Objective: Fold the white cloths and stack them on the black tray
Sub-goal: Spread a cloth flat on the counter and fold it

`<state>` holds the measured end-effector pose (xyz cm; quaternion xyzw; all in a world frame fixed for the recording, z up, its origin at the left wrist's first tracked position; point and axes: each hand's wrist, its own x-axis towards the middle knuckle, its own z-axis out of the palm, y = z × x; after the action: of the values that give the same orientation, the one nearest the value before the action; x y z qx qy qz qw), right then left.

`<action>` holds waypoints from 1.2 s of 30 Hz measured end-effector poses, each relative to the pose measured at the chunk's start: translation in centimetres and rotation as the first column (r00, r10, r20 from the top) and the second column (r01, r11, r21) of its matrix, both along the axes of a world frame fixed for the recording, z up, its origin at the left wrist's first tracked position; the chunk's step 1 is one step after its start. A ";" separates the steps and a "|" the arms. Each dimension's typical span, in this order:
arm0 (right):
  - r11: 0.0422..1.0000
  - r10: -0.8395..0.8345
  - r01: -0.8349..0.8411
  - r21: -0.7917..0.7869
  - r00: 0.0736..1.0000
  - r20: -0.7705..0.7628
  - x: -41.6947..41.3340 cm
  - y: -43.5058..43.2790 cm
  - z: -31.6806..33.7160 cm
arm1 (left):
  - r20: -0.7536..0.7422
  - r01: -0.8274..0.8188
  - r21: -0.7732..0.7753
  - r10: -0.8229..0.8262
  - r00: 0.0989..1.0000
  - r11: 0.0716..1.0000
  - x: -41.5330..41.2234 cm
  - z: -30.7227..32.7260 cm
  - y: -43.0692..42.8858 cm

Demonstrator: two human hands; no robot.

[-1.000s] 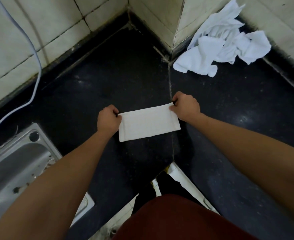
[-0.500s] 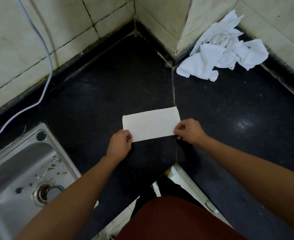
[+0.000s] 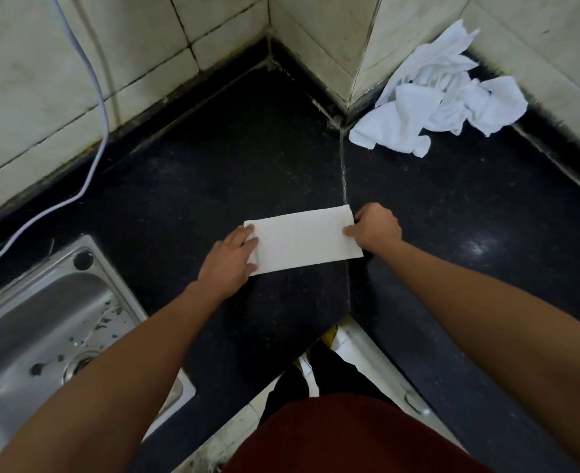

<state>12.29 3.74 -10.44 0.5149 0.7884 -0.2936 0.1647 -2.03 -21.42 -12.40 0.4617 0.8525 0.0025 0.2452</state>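
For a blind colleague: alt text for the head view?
The left hand and right hand touch the short ends of a folded white cloth flat on a black counter. Crumpled white cloths lie by the wall; a steel sink is at left.

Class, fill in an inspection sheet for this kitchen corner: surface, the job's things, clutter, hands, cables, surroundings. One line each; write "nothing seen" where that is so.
Surface: black counter, its seam running under the cloth.
Job's things: folded cloth flat on the counter; heap of unfolded cloths in the far right corner; black tray, nothing seen.
Clutter: dark scraps in the steel sink.
Hands: left hand lies flat on the cloth's left end; right hand pinches its right end.
Cables: white cable down the tiled wall onto the counter, far left.
Surroundings: tiled walls behind; sink near left.
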 end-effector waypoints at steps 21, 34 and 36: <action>0.863 -0.149 -0.006 -0.505 0.952 -0.266 -7.3 -6.9 3.7 | -0.088 -0.260 -0.032 0.257 0.963 0.965 -2.0 0.5 -4.8; 0.934 0.057 -0.090 -0.346 0.993 -0.105 -11.4 -12.8 -2.1 | -0.100 -0.277 -0.024 0.273 0.957 0.961 -1.4 -0.7 -5.8; 0.945 0.091 -0.115 -0.307 0.992 -0.092 -11.6 -13.3 -1.9 | -0.096 -0.279 -0.025 0.276 0.956 0.960 -1.4 -0.8 -5.9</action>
<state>0.72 -9.55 -12.37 0.4288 0.7639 -0.4247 0.2286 -3.45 -27.28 -13.23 0.3323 0.9190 -0.0006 0.2122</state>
